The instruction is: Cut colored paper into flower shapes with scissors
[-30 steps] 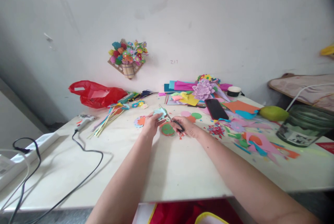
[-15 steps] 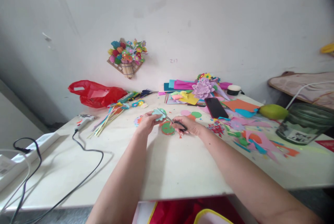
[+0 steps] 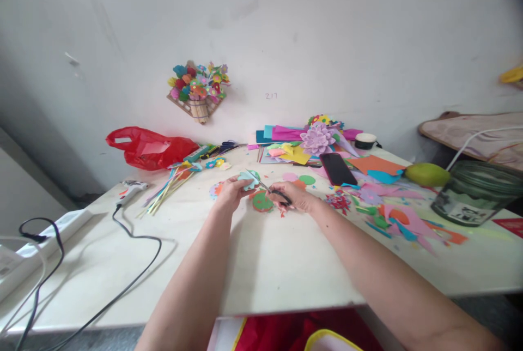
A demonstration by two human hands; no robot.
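Between the fingers of my left hand [image 3: 231, 192] is a pale blue foam or paper piece [image 3: 246, 177] with a scalloped edge. My right hand [image 3: 295, 196] is closed round the dark handles of a pair of scissors [image 3: 279, 194], whose blades reach left to the pale blue piece. Below the blades, a green disc [image 3: 262, 201] with an orange rim lies on the table. Left of it, partly behind my left hand, are lilac and orange pieces [image 3: 215, 190]. A small heap of red and pink snippets [image 3: 338, 201] lies to the right.
A glue gun [image 3: 134, 192] with a black cord and a power strip [image 3: 57, 231] lie left, near a red plastic bag [image 3: 151, 147]. Rightward are a phone [image 3: 338, 169], coloured scraps [image 3: 408, 220] and a glass jar [image 3: 474, 193]. A large lilac flower [image 3: 317, 139] stands at the back.
Both hands stay in nearly the same place, with the scissors still at the pale blue piece. The whole view shifts very slightly.
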